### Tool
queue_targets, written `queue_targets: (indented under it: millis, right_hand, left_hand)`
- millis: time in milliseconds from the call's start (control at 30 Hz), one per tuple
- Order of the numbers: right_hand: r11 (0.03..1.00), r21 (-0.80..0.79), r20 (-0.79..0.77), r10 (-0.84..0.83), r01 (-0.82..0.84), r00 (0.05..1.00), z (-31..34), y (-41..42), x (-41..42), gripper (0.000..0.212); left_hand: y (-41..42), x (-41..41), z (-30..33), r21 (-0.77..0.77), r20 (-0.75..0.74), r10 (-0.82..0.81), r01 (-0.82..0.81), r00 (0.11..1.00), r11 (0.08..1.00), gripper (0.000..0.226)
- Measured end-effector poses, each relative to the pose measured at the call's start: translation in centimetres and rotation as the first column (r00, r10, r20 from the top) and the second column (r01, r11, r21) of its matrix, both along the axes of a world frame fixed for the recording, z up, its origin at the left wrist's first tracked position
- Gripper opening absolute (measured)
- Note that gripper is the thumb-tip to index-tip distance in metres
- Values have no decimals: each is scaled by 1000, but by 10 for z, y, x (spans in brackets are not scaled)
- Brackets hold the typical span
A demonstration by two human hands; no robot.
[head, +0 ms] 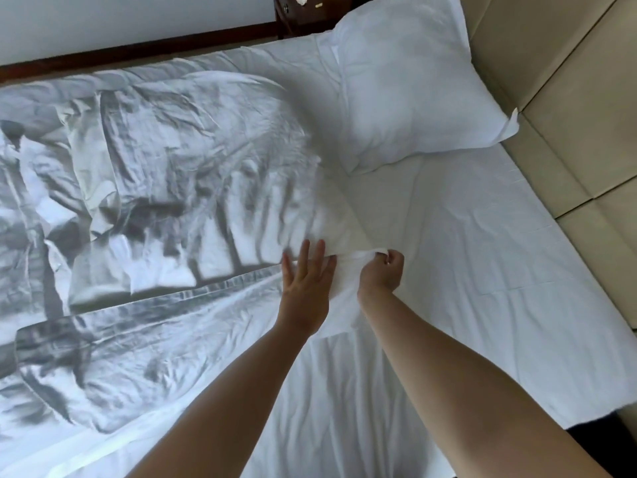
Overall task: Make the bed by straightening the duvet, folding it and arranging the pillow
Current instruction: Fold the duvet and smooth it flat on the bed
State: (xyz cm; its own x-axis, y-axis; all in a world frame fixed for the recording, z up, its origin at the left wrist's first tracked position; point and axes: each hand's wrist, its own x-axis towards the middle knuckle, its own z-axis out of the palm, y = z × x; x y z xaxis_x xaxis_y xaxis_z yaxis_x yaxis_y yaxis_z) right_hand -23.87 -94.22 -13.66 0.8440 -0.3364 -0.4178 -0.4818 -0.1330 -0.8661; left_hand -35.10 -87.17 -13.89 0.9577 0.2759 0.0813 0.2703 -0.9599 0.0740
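Observation:
A white, wrinkled duvet [155,174] covers the left part of the bed, partly folded back on itself, with a seamed edge running across the middle. My left hand [305,281] lies flat with spread fingers on the duvet's corner area. Right beside it, my right hand [381,272] grips a bunched fold of the white fabric at that corner. A white pillow [410,84] rests at the head of the bed, up and to the right of both hands, apart from them.
The white bed sheet [499,257] is bare on the right side. A beige padded headboard [568,98] runs along the right edge. A dark wooden frame [138,51] and a bedside table [303,12] border the far side.

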Motion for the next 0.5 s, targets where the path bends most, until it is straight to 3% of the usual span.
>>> queue_targets:
  millis: [100,200,367,500]
  right_hand:
    - [967,-71,124,251,-244,960,-6,16,12,24]
    - [842,-119,82,536,-526,840,-23,17,9,22]
    - [789,-342,158,584,-510,796,-16,18,-5,40]
    - [781,-287,255,620,-555,742,-6,32,-10,39]
  left_hand:
    - [16,1,-5,31,40,-9,8,999,999,52]
    - [40,-1,-10,54,179,-50,41,982,998,39]
    - [57,11,1,-116,259,52,-22,964,993,14]
    - [79,36,31,-245,336,285,-209,897,947,24]
